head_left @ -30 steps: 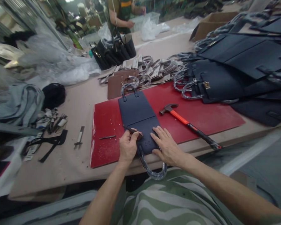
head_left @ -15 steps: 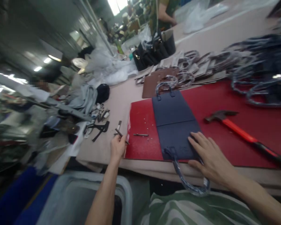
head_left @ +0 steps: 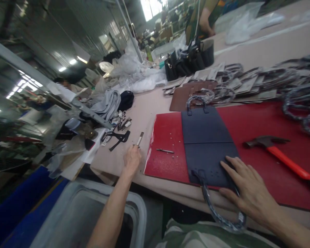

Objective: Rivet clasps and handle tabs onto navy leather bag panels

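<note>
Head camera: sat on the wearer's head, faced forward and down, tilted
Navy bag (head_left: 208,125): lay near, right of centre
Window (head_left: 152,9): stood far off, top centre

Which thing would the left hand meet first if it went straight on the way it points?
Probably the metal tool on the table, just beyond the left hand's fingertips; whether they already touch it is unclear.
</note>
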### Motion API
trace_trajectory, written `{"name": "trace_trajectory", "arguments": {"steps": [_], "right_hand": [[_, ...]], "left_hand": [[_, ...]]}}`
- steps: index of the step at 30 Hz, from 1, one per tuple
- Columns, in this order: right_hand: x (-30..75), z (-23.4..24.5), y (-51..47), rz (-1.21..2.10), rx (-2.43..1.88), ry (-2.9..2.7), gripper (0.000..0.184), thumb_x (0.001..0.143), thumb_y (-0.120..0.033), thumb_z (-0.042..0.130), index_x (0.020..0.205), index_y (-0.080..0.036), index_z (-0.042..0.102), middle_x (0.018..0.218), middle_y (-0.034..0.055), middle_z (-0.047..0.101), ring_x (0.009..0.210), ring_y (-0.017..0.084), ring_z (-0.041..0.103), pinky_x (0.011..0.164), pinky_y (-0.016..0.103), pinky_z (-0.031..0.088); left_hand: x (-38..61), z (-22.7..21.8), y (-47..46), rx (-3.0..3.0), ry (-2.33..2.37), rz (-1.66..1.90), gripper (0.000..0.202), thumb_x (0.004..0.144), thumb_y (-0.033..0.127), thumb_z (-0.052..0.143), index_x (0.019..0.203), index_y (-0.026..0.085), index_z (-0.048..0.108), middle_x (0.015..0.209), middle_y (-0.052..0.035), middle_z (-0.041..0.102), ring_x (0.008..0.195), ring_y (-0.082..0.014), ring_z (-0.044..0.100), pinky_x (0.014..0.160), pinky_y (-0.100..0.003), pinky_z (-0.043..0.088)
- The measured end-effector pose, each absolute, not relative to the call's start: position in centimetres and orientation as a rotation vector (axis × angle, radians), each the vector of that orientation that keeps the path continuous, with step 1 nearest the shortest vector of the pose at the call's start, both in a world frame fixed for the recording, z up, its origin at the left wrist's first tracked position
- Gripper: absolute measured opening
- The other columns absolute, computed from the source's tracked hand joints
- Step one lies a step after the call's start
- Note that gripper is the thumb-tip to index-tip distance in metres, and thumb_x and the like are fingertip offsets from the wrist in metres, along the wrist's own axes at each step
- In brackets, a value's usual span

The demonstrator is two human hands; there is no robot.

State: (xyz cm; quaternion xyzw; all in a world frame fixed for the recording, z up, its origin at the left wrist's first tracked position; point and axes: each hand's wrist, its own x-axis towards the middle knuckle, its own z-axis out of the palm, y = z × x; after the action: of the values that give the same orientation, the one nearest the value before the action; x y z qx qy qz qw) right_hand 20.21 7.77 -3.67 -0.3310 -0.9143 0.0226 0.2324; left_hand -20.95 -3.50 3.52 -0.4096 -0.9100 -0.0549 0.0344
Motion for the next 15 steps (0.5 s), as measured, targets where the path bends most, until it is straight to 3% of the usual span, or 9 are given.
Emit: {"name": "trace_trajectory", "arguments": {"steps": [5, 11, 15], "right_hand": [[20.2, -2.3, 7.0, 0.23, -1.014, -2.555, 0.066, 0.085, -0.045, 0.059, 0.141, -0.011, 0.05, 0.152, 0.0226, 0.039, 0.141, 0.041, 0.034, 0.11, 0.063, 0.034], [19.9, -0.4, 6.2, 0.439, -1.136, -2.587, 0.074, 0.08, -0.039, 0.069, 0.145, -0.012, 0.047, 0.157, 0.0203, 0.033, 0.147, 0.037, 0.025, 0.118, 0.059, 0.024], [19.8, 0.3, 5.8, 0.504, -1.18, -2.567, 0.076, 0.076, -0.033, 0.074, 0.144, -0.011, 0.048, 0.157, 0.0198, 0.034, 0.147, 0.036, 0.025, 0.12, 0.057, 0.02]], "left_hand": [[-17.1, 3.3, 0.0, -2.032, -2.261, -0.258, 0.023, 0.097, 0.02, 0.048, 0.115, 0.02, 0.063, 0.11, -0.0077, 0.066, 0.103, -0.0219, 0.061, 0.091, -0.033, 0.046], [-14.8, 2.7, 1.9, -2.28, -1.997, 0.25, 0.031, 0.09, 0.002, 0.038, 0.102, 0.014, 0.063, 0.098, -0.0112, 0.061, 0.093, -0.0252, 0.058, 0.082, -0.036, 0.046], [-14.7, 3.2, 1.2, -2.296, -1.875, 0.374, 0.027, 0.084, 0.002, 0.041, 0.101, 0.011, 0.061, 0.098, -0.014, 0.059, 0.091, -0.0284, 0.057, 0.075, -0.037, 0.047]]}}
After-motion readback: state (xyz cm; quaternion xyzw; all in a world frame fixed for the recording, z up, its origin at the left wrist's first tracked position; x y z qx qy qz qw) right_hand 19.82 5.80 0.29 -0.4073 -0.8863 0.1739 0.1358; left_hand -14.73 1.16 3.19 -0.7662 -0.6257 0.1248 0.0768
